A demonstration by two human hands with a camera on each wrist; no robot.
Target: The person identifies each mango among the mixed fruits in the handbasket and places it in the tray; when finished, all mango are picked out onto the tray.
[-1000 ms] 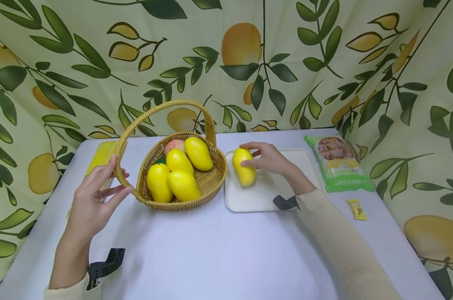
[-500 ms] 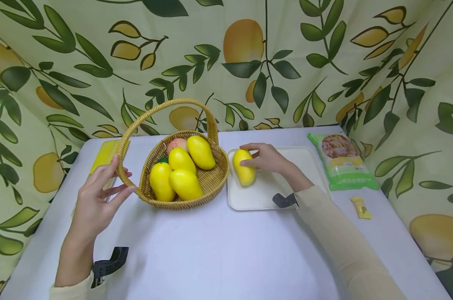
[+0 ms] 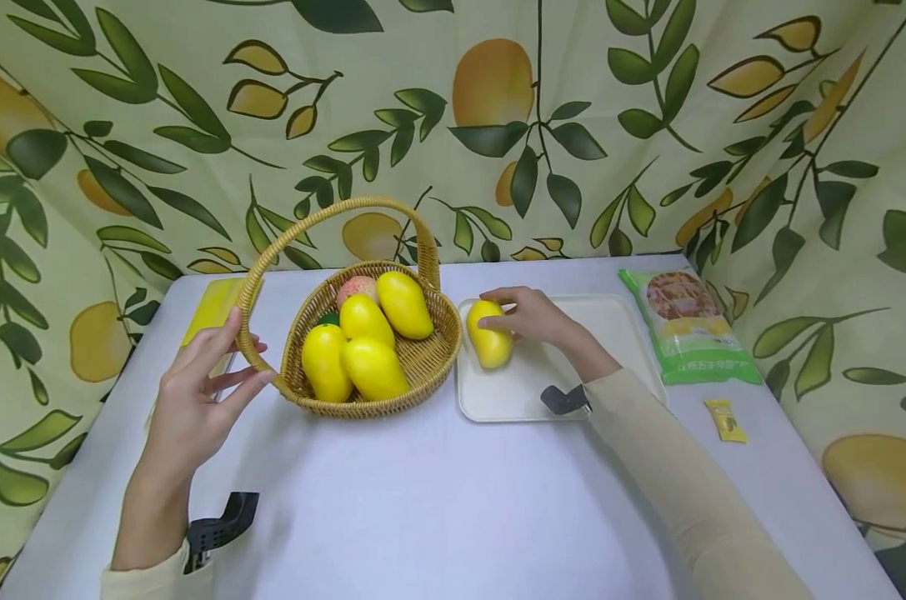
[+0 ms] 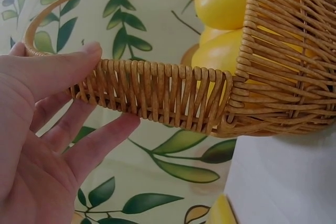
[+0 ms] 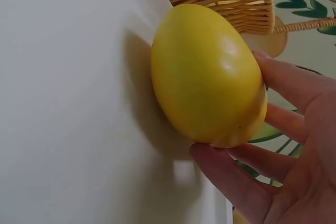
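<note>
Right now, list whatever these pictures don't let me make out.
Green thing: head view, mostly hidden behind mangoes.
Yellow item: head view, partly covered by left hand.
Print on sachet: head view, too small to read.
Rest of basket: left wrist view, cut off by top and right edges.

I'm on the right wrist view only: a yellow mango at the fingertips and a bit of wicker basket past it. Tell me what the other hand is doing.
Observer: In the head view, the left hand holds the handle of the basket near its left end.

Operator: Good. Now list what's inside it.

Observer: Four yellow mangoes, a pinkish fruit behind them, and a dark green item, mostly hidden.
</note>
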